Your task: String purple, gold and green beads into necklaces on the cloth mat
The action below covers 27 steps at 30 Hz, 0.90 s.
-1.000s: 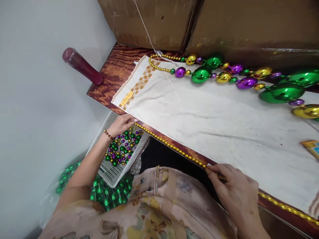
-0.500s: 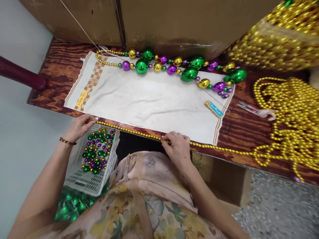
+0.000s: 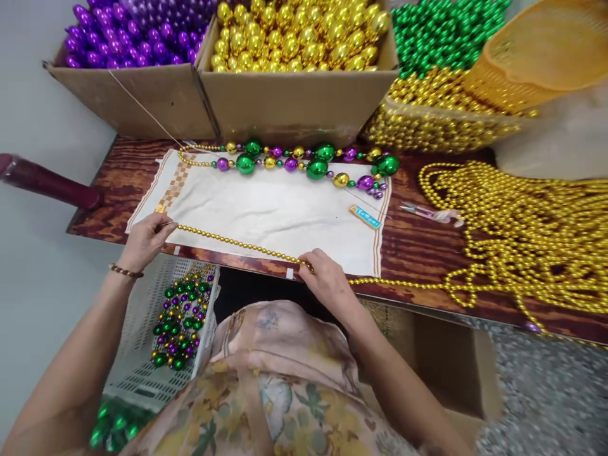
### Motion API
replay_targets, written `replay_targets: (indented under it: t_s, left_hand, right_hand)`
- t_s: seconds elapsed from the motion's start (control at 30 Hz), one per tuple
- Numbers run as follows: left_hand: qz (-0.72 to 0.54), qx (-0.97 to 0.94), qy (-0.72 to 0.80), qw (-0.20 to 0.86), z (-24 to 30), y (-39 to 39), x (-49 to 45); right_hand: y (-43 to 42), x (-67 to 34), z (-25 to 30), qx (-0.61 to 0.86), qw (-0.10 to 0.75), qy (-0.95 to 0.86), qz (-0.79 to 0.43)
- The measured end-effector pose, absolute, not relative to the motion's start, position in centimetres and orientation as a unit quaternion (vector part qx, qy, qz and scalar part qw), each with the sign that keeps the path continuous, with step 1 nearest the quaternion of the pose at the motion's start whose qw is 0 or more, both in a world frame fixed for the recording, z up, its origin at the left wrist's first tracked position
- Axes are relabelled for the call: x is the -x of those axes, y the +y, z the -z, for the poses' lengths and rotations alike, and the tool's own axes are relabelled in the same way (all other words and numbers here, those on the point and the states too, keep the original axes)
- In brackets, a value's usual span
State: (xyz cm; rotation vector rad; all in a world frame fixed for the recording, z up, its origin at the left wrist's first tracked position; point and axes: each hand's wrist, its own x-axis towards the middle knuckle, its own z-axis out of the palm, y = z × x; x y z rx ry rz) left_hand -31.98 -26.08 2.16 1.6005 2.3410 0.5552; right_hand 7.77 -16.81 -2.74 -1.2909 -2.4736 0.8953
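A string of small gold beads [image 3: 237, 242] is stretched between my two hands over the front edge of a white towel [image 3: 266, 209]. My left hand [image 3: 146, 239] pinches its left end. Further right, my right hand [image 3: 325, 277] is closed on the same string, which runs on to a heap of gold beads [image 3: 532, 234]. Behind my hands lies a necklace of green, purple and gold beads [image 3: 291, 164], doubled along the towel's back edge. A small blue and orange packet [image 3: 365, 216] rests on the towel. Small scissors [image 3: 430, 213] lie to its right.
At the back stand cardboard boxes of purple [image 3: 128, 38] and gold beads [image 3: 299, 38], with green beads [image 3: 446, 31] and an orange basket [image 3: 536, 50] beyond. A white crate [image 3: 137, 345] of bead necklaces sits below the table at left. A dark red post [image 3: 52, 183] juts in at left.
The gold bead string has come off the table's front edge and over the towel's front part, both hands still gripping it. My view has tilted up, showing the boxes' contents.
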Motion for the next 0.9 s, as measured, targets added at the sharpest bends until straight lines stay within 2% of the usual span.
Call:
replay_targets:
  t_s: [0.17,0.27,0.33,0.4,0.43,0.57,0.63,0.7,0.77,0.9]
  left_hand:
    - [-0.114,-0.593,0.788,0.123,-0.7,-22.4,31.7]
    - [-0.067,-0.604,0.792,0.054,-0.8,-21.0,29.2]
    - [-0.078,-0.600,0.796,-0.023,-1.2,-20.2,25.4]
    - [-0.137,-0.621,0.771,-0.026,-1.3,-19.2,19.9]
    - [-0.175,-0.655,0.735,0.013,-1.2,-18.7,16.8]
    - [-0.216,-0.760,0.529,0.310,-0.4,-15.2,6.9]
    - [-0.197,-0.733,0.457,0.464,-0.2,-13.2,5.4]
    - [-0.172,-0.687,0.431,0.559,-0.5,-11.9,6.2]
    - [-0.162,-0.659,0.438,0.589,-1.2,-11.4,8.3]
    - [-0.145,-0.650,0.483,0.569,-3.3,-12.0,13.5]
  right_hand:
    - [-13.5,-8.7,0.3,0.466,0.014,-0.844,-0.265]
    - [-11.8,-9.4,-1.0,0.464,-0.013,-0.846,-0.261]
    - [-10.9,-9.9,-1.5,0.454,-0.014,-0.849,-0.271]
    - [-10.3,-10.3,-1.7,0.441,-0.005,-0.851,-0.285]
    - [-10.0,-10.5,-1.7,0.430,0.006,-0.853,-0.296]
    - [-9.0,-12.0,-2.1,0.369,0.107,-0.844,-0.374]
    - [-8.3,-13.9,-2.3,0.358,0.168,-0.828,-0.398]
    - [-7.4,-16.7,-2.3,0.396,0.209,-0.804,-0.390]
    - [-6.6,-20.0,-1.7,0.451,0.244,-0.766,-0.386]
    - [-6.0,-26.3,1.1,0.557,0.304,-0.709,-0.308]
